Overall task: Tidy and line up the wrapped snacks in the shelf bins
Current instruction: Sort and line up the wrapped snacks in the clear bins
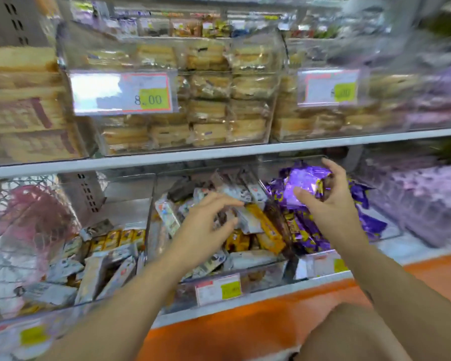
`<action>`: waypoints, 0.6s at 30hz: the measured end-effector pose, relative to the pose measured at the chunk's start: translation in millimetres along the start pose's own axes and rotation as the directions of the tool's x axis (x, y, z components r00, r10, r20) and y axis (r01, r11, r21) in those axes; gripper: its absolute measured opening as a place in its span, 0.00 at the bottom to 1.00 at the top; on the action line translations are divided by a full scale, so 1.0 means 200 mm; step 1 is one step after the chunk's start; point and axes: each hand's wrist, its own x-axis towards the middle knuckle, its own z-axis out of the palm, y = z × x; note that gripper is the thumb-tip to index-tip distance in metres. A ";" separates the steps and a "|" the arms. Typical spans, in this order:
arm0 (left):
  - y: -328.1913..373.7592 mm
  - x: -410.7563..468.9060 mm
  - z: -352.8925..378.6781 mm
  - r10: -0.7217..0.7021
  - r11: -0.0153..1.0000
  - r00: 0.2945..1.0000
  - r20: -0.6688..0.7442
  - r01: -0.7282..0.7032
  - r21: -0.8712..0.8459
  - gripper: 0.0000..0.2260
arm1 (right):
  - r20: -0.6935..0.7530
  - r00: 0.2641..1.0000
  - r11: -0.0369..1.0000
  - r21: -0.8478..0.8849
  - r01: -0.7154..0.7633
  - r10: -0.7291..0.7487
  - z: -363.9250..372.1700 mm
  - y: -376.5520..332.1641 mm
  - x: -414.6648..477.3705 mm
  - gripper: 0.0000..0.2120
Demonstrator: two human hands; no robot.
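In the clear left bin (pixel 126 212) we see white and yellow snacks (pixel 107 267) lying askew. Our left hand (pixel 206 227) hangs over the middle bin's jumbled packets (pixel 258 225), fingers spread and loosely bent, gripping nothing. Our right hand (pixel 331 204) pinches a purple packet (pixel 305 182) above the purple heap (pixel 310 237).

Shiny purple snack packs (pixel 307 183), orange-yellow packs (pixel 268 230), yellow-green price tags (pixel 154 99).

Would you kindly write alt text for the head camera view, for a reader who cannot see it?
The right hand grips a purple foil-wrapped snack above the bin of purple snacks, while the open left hand reaches over jumbled mixed snacks in the middle bin. Clear bins of wrapped pastries sit on the shelf above.
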 end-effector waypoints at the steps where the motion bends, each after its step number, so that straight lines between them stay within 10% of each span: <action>1: 0.00 0.02 0.03 -0.007 1.000 1.000 0.010 0.007 0.016 0.10 | -0.076 0.997 0.997 -0.074 0.015 -0.021 -0.07 0.05 0.03 0.31; 8: 0.05 0.16 0.18 -0.002 0.994 1.000 0.011 0.001 0.107 0.10 | -0.394 0.912 0.915 -0.398 -0.060 -0.111 -0.37 0.31 0.19 0.28; 12: 0.07 0.21 0.24 0.019 0.989 1.000 0.015 -0.022 0.149 0.09 | -0.066 0.996 0.643 -0.761 -0.090 0.061 -0.37 0.50 0.14 0.27; 18: 0.09 0.25 0.31 -0.006 0.979 1.000 0.022 0.001 0.203 0.08 | 0.197 0.934 0.471 -0.882 0.035 0.299 -0.38 0.55 0.20 0.25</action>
